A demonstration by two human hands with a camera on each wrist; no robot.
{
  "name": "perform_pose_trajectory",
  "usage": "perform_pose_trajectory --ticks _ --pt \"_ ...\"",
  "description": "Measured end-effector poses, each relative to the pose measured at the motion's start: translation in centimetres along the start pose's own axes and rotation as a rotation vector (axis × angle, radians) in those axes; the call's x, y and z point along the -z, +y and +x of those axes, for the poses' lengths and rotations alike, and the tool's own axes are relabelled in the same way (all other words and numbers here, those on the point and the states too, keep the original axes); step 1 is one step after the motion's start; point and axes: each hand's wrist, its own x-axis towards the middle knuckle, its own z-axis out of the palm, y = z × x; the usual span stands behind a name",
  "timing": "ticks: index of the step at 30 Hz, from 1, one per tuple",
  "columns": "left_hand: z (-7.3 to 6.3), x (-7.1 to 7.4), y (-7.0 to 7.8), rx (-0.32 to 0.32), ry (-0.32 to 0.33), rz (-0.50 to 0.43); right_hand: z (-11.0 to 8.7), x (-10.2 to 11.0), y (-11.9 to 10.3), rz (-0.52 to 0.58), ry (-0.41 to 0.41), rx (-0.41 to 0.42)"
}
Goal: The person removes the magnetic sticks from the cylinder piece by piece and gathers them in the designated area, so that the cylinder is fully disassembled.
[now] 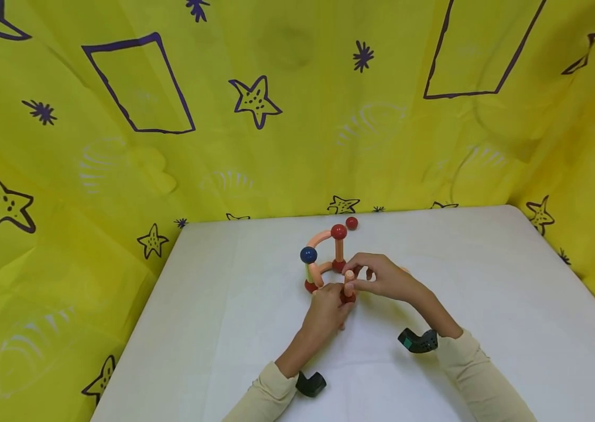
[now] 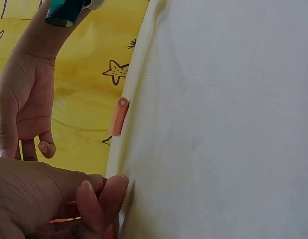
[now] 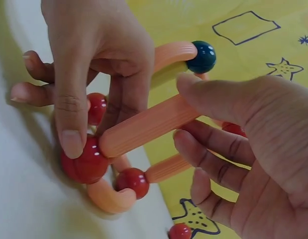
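Note:
A frame of orange rods, curved orange pieces and balls stands on the white table. Its parts include a blue ball (image 1: 308,254), a top red ball (image 1: 338,232), an upright orange rod (image 1: 339,251) and a yellow-green rod (image 1: 308,272). At the near corner my left hand (image 1: 325,308) grips a low red ball (image 3: 84,162), thumb pressed on its side. My right hand (image 1: 386,278) pinches a straight orange rod (image 3: 144,124) between thumb and fingers. That rod stands upright, its lower end touching the gripped ball. My left hand hides part of the base.
Behind the frame a loose red ball (image 1: 352,223) lies near the table's far edge. A loose orange piece (image 2: 119,117) rests on the white table (image 1: 487,281), mostly hidden behind my right hand in the head view. Yellow patterned cloth (image 1: 297,158) surrounds the back and sides.

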Motion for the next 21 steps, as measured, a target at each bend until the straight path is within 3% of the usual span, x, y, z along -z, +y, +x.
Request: perform_pose_trajectory --ticks 5,11,18,21 --pt "-0.1 -0.2 -0.2 0.062 -0.035 -0.116 -0.3 -0.1 0.2 0.013 0.027 -0.002" --pt "-0.1 -0.2 -0.4 0.081 -0.031 -0.102 -1.2 -0.1 0.9 0.034 0.049 -0.026" --pt "-0.3 -0.3 -0.2 0.147 -0.079 -0.191 -2.5 -0.6 2.4 0.012 0.036 -0.109" --pt "-0.3 -0.3 -0.2 0.158 -0.079 -0.19 -2.8 -1.1 3.1 0.019 0.043 -0.109"
